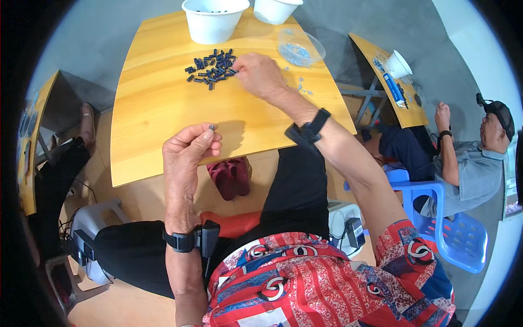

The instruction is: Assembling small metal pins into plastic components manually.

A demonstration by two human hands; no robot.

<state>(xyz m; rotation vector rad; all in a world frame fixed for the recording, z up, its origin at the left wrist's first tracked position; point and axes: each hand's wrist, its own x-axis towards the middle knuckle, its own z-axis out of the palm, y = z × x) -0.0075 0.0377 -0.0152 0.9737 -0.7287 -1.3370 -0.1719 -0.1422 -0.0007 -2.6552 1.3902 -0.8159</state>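
Observation:
Between the thumb and forefinger of my left hand (189, 144) is a small grey metal piece (212, 127), held above the near edge of the wooden table (163, 117). My right hand (260, 76) reaches to the right edge of a pile of short black cylinders (211, 66). Its fingers are drawn together at the cylinders, and what lies between the fingertips is hidden. To the right of that hand, a few small silvery pieces (302, 86) lie loose on the table. Beyond them stands a clear round tub (317, 52) with more small shiny pieces inside.
Two white buckets stand at the table's far side; the larger bucket (214, 24) holds some black pieces. A co-worker (468, 174) sits at the right by another table (411, 111), near a blue plastic chair (463, 240). Another table (41, 131) is at the left.

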